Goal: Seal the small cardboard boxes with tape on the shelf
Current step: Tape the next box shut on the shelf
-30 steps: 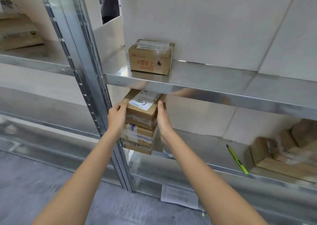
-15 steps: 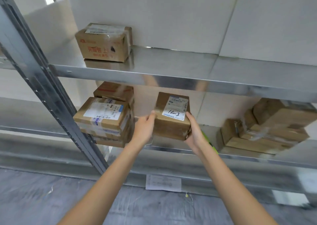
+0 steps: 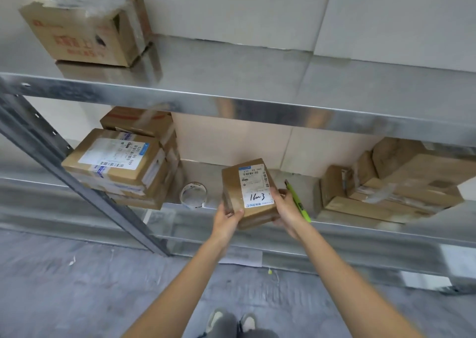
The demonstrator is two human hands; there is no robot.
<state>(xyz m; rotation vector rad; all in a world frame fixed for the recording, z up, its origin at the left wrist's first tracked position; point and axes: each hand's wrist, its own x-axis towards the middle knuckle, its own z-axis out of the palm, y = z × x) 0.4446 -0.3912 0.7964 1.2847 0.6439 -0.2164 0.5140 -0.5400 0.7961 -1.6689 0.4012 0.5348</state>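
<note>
A small cardboard box with a white shipping label marked "16w3" is at the front edge of the lower metal shelf. My left hand grips its near left corner, thumb on top. My right hand holds its right side, fingers curled under the edge. A roll of clear tape stands on the shelf just left of the box. A green utility knife lies to the right of my right hand.
A stack of labelled boxes fills the lower shelf's left end, and a pile of boxes its right end. One box with red print sits on the upper shelf. A slanted steel upright crosses at left.
Both hands carried the labelled box from the left stack to the middle of the lower shelf and lowered it to the front edge. The tape roll has come into view.
</note>
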